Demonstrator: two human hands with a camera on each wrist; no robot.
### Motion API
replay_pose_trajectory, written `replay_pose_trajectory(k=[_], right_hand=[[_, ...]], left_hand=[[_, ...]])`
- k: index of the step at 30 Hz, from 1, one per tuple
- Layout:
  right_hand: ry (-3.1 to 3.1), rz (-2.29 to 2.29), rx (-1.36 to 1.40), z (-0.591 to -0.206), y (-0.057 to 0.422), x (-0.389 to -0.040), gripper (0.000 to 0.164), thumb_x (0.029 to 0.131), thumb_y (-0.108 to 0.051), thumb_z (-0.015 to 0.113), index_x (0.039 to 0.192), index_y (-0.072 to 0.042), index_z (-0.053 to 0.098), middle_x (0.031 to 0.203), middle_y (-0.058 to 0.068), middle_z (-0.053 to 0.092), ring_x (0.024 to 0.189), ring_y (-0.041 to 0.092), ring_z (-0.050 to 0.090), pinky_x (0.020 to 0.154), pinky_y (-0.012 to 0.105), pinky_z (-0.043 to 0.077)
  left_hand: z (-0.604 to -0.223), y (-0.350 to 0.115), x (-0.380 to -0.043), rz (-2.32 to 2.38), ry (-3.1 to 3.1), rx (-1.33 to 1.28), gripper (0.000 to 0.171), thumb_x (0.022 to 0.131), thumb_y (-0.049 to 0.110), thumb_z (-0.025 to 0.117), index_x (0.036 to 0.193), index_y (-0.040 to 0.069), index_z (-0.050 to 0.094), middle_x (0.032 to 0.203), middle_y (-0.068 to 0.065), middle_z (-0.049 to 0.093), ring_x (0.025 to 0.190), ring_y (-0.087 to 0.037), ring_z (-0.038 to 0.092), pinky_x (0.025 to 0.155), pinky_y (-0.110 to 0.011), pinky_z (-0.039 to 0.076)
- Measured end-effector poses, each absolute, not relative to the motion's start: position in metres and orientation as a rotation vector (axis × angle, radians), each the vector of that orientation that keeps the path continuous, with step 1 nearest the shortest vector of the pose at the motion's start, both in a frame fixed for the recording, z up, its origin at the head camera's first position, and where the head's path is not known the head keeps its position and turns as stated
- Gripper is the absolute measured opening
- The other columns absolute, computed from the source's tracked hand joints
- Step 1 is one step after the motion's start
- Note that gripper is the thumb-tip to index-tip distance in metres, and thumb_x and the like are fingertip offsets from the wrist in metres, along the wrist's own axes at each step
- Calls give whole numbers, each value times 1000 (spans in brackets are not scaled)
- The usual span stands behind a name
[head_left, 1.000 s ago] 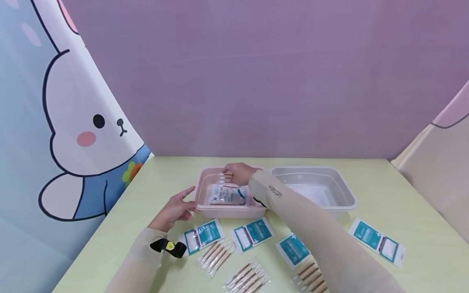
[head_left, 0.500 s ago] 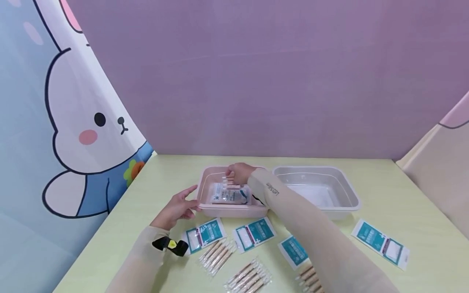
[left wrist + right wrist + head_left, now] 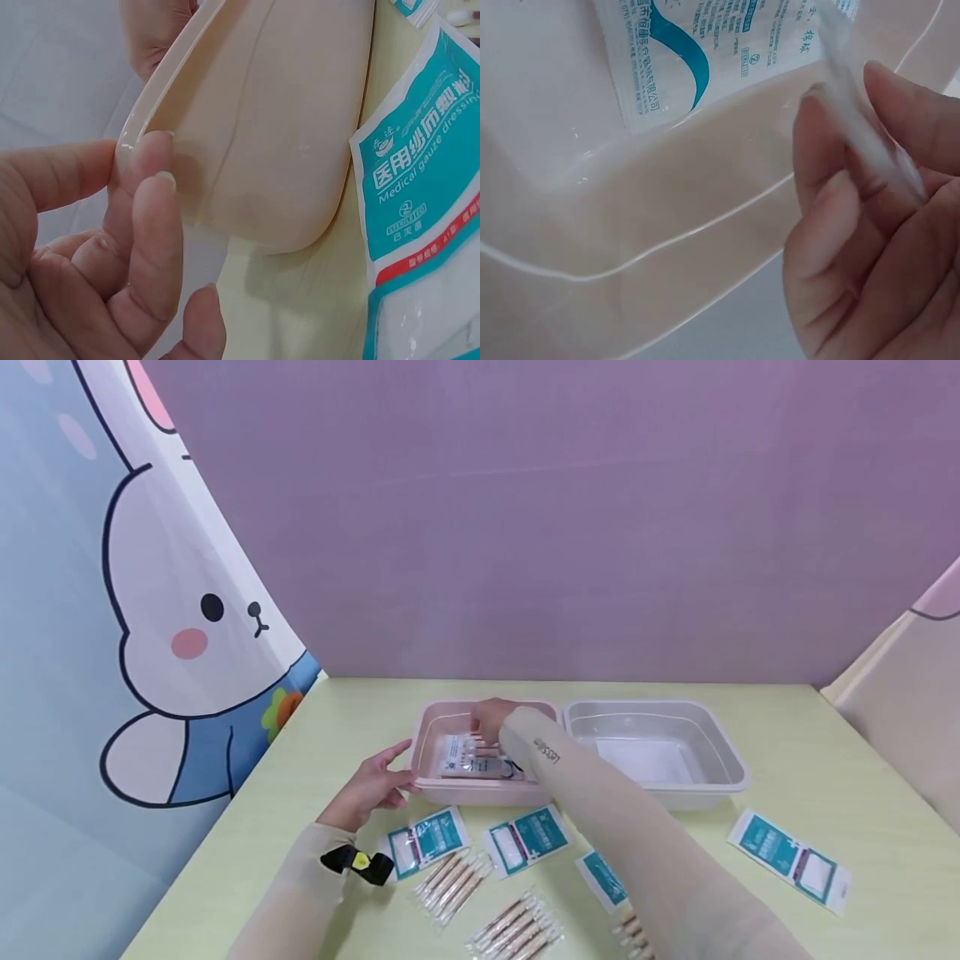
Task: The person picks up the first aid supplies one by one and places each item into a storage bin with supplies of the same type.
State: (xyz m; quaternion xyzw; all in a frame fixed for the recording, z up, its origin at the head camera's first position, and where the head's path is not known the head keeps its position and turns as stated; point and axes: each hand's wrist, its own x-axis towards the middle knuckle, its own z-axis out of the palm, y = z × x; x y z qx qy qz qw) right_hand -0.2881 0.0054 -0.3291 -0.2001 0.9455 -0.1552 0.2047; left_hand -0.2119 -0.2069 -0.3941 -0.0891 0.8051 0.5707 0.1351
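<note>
My left hand [image 3: 371, 789] pinches the near left corner rim of a pink plastic basin [image 3: 480, 792]. In the left wrist view, the thumb and fingers meet at the basin's wall [image 3: 292, 172]. Inside the basin lies a white packet with blue print [image 3: 480, 767]. Over it, my right hand [image 3: 491, 718] holds a clear pack of cotton swabs [image 3: 482, 747] by its far end, the near end lying in front of the packet's print. The swab pack [image 3: 870, 135] looks blurred between thumb and fingers in the right wrist view.
A whitish basin [image 3: 656, 790] stands right of the pink one. In front lie gauze dressing packets [image 3: 528, 841] and swab packs [image 3: 453, 885]; the right forearm partly covers some. Another gauze packet [image 3: 787, 860] lies far right. A purple backdrop [image 3: 525, 527] rises behind the table.
The right hand has lowered the swab pack deeper into the pink basin, nearer the white packet. My left hand keeps its hold on the rim. The view has shifted slightly.
</note>
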Motion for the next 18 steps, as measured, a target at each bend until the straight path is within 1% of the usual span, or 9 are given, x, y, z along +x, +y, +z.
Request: replay_pose_trajectory(k=[3,6,10,13,16,18], right_hand=[[2667,-389,-541,-328,11,-288,41,92,5,53,129,-11,61,133,4,59,124,23,53,102,38,42],[2677,-386,-527,-327,17,-287,43,92,4,54,131,-11,60,130,3,61,122,24,54,101,39,43],[2677,-410,-526,-326,24,-284,42,91,-1,61,131,-11,60,131,5,61,118,23,56,98,41,45],[2696,-400,-557,-324,27,-279,41,89,-6,68,129,-13,62,134,4,59,116,22,56,95,41,47],[2719,-394,-622,-326,30,-274,38,87,-10,72,124,-15,66,131,3,61,110,21,58,93,42,47],[2733,-385,-665,-326,35,-269,36,86,-10,73,121,-17,68,128,2,63,109,20,58,96,42,46]], left_hand=[[-395,-205,-213,1646,2334,-252,61,99,16,56,153,10,28,79,-3,70,52,-13,53,57,-24,47],[-395,-205,-213,1641,2331,-244,61,99,16,55,153,11,28,79,-3,70,52,-13,53,58,-24,47],[-396,-206,-213,1637,2326,-240,61,99,19,56,153,13,29,82,-4,70,54,-14,54,60,-25,48],[-396,-210,-210,1656,2314,-232,62,99,18,56,154,13,28,83,-4,70,55,-15,54,61,-26,48],[-395,-214,-209,1677,2301,-215,62,99,17,56,154,12,26,82,-4,69,55,-14,55,62,-26,48],[-396,-213,-209,1683,2292,-198,62,100,17,55,154,12,26,81,-3,69,54,-14,55,62,-26,48]])
